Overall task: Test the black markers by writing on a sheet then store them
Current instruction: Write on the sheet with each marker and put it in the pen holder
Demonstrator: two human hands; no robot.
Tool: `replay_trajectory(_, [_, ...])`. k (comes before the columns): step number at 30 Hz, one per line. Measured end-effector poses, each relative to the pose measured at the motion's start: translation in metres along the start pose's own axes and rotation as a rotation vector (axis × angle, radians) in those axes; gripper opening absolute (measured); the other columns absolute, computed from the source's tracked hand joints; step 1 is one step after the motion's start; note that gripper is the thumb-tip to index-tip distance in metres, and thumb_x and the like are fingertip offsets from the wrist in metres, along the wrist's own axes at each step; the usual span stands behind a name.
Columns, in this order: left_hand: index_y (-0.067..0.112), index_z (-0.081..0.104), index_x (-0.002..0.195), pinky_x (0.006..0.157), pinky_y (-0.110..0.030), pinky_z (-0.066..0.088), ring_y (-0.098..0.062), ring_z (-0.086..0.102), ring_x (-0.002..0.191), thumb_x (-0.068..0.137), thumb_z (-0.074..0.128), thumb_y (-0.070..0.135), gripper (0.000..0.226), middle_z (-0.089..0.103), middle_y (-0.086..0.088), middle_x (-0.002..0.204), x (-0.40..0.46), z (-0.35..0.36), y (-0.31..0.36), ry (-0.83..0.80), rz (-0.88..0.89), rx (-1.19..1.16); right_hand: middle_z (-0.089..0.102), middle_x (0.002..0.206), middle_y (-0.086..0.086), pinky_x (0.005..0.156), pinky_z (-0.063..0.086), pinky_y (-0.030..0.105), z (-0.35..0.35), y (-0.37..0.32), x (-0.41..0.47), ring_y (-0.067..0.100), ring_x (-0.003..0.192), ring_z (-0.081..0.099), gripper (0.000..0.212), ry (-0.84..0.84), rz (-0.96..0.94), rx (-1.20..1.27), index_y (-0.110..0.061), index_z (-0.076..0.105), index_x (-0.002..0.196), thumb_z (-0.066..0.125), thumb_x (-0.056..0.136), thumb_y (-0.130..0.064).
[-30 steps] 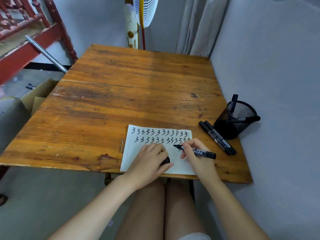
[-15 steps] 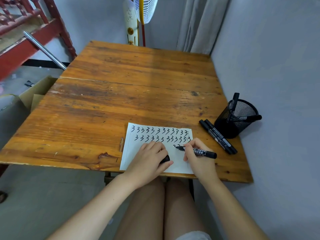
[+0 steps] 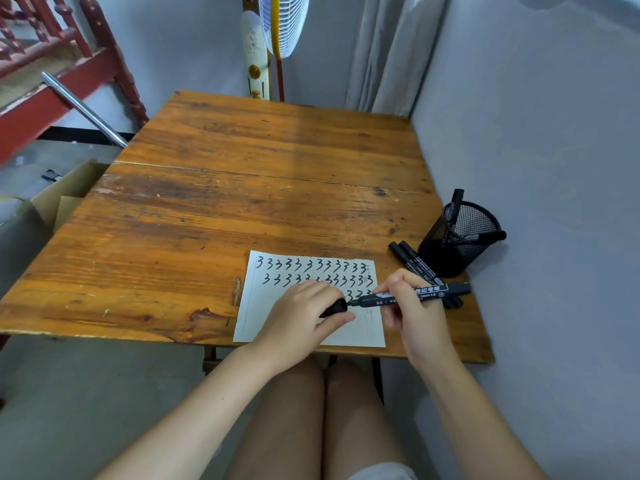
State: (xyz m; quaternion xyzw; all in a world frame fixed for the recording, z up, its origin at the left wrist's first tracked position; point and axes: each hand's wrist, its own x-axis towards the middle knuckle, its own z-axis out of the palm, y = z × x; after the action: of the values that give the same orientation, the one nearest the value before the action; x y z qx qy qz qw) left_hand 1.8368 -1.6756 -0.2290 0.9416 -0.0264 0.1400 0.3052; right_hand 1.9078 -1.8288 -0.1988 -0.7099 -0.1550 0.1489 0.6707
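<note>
A white sheet with rows of black "3" marks lies at the near edge of the wooden table. My right hand grips a black marker held almost level above the sheet, its tip pointing left. My left hand rests on the sheet and pinches the black marker cap, whose open end sits right at the marker's tip. Two more black markers lie side by side right of the sheet. A black mesh pen cup beyond them holds a few markers.
A grey wall runs close along the table's right side. A standing fan and curtain are behind the far edge. To the left are a red wooden frame, a metal pole and a cardboard box. My bare knees are below the near edge.
My right hand lifted the marker off the sheet and swung it level; its tip now meets the cap held in my left hand. New "3" marks show in the third row.
</note>
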Motion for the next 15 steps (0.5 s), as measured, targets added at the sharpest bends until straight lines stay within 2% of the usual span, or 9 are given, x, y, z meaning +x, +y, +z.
replay_trajectory(3, [0.013, 0.057, 0.082, 0.063, -0.017, 0.032, -0.015, 0.049, 0.073, 0.084, 0.042, 0.047, 0.037, 0.059, -0.002, 0.075, 0.003, -0.003, 0.006, 0.004, 0.03, 0.01, 0.045, 0.039, -0.005, 0.041, 0.031, 0.017, 0.001, -0.003, -0.002, 0.006, 0.038, 0.038, 0.035, -0.013, 0.02, 0.01, -0.025, 0.06, 0.052, 0.044, 0.083, -0.023])
replay_trajectory(7, [0.013, 0.053, 0.076, 0.05, -0.025, 0.033, -0.013, 0.048, 0.061, 0.086, 0.043, 0.045, 0.035, 0.058, 0.001, 0.067, 0.004, -0.009, 0.016, -0.01, 0.072, 0.079, 0.042, 0.039, -0.006, 0.042, 0.029, 0.016, 0.005, -0.008, -0.005, 0.005, 0.038, 0.036, 0.038, -0.073, 0.047, 0.031, -0.014, 0.055, 0.059, 0.043, 0.094, -0.007])
replay_trajectory(9, [0.014, 0.049, 0.072, 0.048, -0.027, 0.032, -0.015, 0.047, 0.055, 0.09, 0.045, 0.04, 0.032, 0.053, 0.003, 0.061, 0.005, -0.013, 0.024, -0.077, 0.048, 0.04, 0.038, 0.038, -0.006, 0.041, 0.027, 0.019, 0.008, -0.011, -0.005, 0.007, 0.036, 0.031, 0.038, -0.089, 0.069, 0.047, -0.013, 0.05, 0.057, 0.04, 0.093, -0.006])
replay_trajectory(12, [0.008, 0.046, 0.069, 0.05, -0.027, 0.03, -0.012, 0.039, 0.052, 0.093, 0.04, 0.036, 0.037, 0.041, 0.004, 0.056, 0.01, -0.023, 0.038, -0.29, -0.092, -0.322, 0.033, 0.039, -0.007, 0.04, 0.024, 0.02, 0.009, -0.023, -0.002, 0.007, 0.038, 0.028, 0.028, -0.145, 0.091, 0.105, -0.013, 0.042, 0.054, 0.04, 0.082, -0.015])
replay_trajectory(15, [0.015, 0.035, 0.057, 0.044, -0.017, 0.025, -0.007, 0.025, 0.044, 0.093, 0.034, 0.039, 0.043, 0.029, 0.011, 0.048, 0.014, -0.035, 0.041, -0.427, -0.157, -0.746, 0.033, 0.038, -0.01, 0.04, 0.024, 0.018, 0.007, -0.033, 0.001, 0.006, 0.037, 0.027, 0.024, -0.261, 0.019, 0.11, -0.009, 0.039, 0.057, 0.039, 0.081, -0.013])
